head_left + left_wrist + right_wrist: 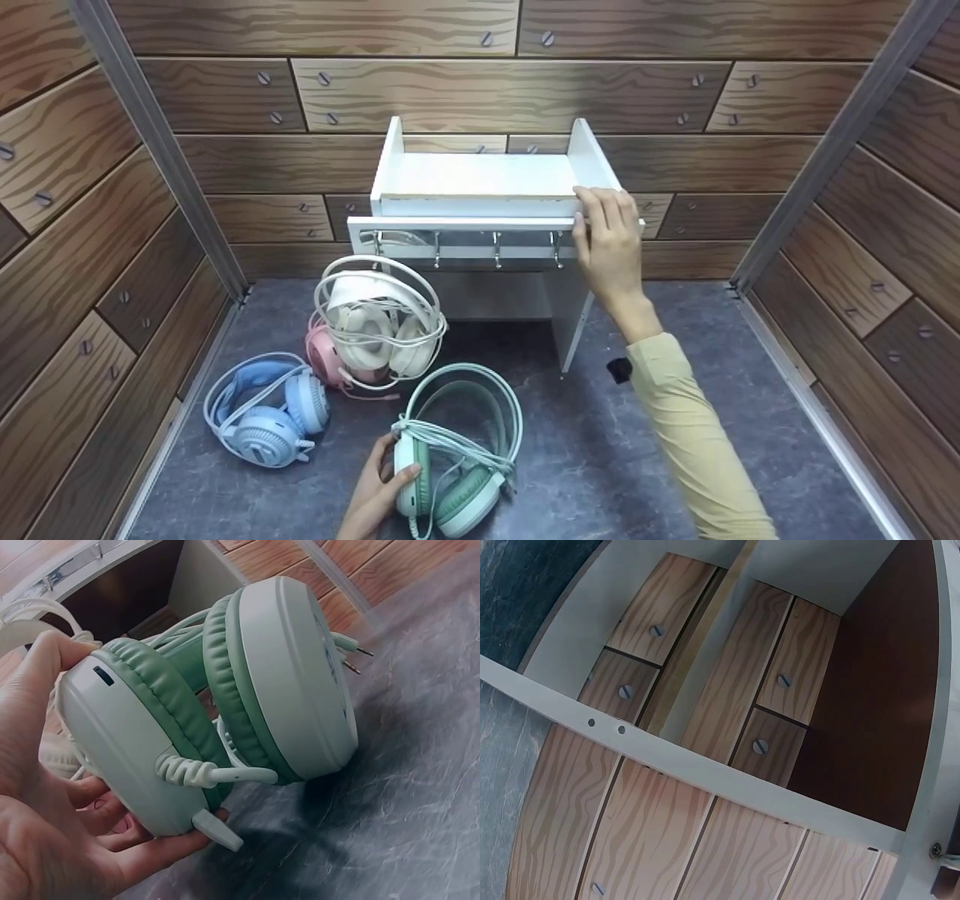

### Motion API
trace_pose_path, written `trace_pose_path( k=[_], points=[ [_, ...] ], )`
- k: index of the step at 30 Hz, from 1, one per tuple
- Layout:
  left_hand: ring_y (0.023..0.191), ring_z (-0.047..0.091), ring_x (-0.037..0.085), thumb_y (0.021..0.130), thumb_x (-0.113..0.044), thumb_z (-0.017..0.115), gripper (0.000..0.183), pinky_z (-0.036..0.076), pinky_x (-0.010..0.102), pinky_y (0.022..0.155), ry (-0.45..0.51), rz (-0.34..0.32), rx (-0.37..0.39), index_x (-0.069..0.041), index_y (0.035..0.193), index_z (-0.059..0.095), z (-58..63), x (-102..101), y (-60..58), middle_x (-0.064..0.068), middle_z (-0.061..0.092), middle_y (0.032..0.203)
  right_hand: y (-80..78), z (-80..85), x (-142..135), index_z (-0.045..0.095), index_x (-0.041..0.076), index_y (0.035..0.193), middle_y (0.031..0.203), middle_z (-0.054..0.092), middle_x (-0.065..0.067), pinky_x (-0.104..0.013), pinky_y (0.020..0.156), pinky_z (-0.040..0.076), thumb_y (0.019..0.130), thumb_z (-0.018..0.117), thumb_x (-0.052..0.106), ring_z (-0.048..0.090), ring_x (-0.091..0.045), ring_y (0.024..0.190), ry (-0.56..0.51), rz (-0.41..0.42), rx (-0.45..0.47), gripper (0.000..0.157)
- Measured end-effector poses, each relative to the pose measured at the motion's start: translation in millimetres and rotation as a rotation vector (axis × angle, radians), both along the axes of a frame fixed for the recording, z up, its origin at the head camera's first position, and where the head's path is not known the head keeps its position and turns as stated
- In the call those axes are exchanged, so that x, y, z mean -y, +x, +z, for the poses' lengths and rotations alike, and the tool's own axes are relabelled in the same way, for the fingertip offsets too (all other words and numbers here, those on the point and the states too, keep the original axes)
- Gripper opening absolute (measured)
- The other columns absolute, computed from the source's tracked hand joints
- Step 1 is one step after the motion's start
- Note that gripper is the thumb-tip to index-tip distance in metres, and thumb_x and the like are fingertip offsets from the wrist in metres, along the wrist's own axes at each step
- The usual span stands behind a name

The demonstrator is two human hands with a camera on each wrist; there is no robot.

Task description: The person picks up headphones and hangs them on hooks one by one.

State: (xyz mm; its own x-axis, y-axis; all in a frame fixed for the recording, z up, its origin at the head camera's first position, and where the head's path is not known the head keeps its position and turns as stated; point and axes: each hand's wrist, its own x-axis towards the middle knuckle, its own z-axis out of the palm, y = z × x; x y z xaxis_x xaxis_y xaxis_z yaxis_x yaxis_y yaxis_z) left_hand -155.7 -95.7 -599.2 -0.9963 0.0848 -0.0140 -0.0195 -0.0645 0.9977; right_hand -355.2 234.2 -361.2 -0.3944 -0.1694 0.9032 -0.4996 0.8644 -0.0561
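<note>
My left hand (pixel 379 480) grips one ear cup of the mint-green headphones (pixel 405 465), whose cable is bundled across the headband. In the left wrist view the thumb and fingers wrap that ear cup (pixel 120 742), and the plugs stick out beyond the other cup. My right hand (pixel 611 236) holds the right end of the white shelf (pixel 480 223) near its front rail, fingers over the top edge. Several metal hooks (pixel 496 251) line that rail. White headphones (pixel 367 330) are at the leftmost hook; whether they hang from it is unclear. The right wrist view shows shelf panels, not the hand.
Pink headphones (pixel 324 356) lie partly hidden behind the white pair. Blue headphones (pixel 266 420) rest on the dark grey floor (pixel 555 465) at the left. Wood-patterned walls (pixel 510 94) enclose the back and sides. A small black object (pixel 619 370) shows beside the right sleeve.
</note>
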Motion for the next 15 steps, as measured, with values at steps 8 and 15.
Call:
trace_pose_path(
  k=[8, 15],
  points=[
    [0.116, 0.045, 0.019, 0.081, -0.009, 0.064, 0.063, 0.041, 0.023, 0.091, -0.016, 0.007, -0.061, 0.002, 0.135, 0.032, 10.7, -2, 3.6, 0.023, 0.039, 0.134, 0.2, 0.8, 0, 0.054, 0.01, 0.125, 0.114, 0.055, -0.006, -0.036, 0.11, 0.021, 0.094, 0.039, 0.022, 0.043, -0.023, 0.114, 0.01, -0.006, -0.003, 0.036],
    [0.119, 0.043, 0.022, 0.078, -0.012, 0.067, 0.063, 0.035, 0.027, 0.098, -0.096, 0.055, -0.118, -0.003, 0.133, 0.037, 18.7, -4, 5.6, 0.016, 0.043, 0.132, -0.7, -0.3, 0, 0.055, 0.012, 0.125, 0.114, 0.055, -0.006, -0.036, 0.11, 0.022, 0.094, 0.04, 0.023, 0.043, -0.022, 0.114, 0.002, -0.002, -0.01, 0.036]
  ],
)
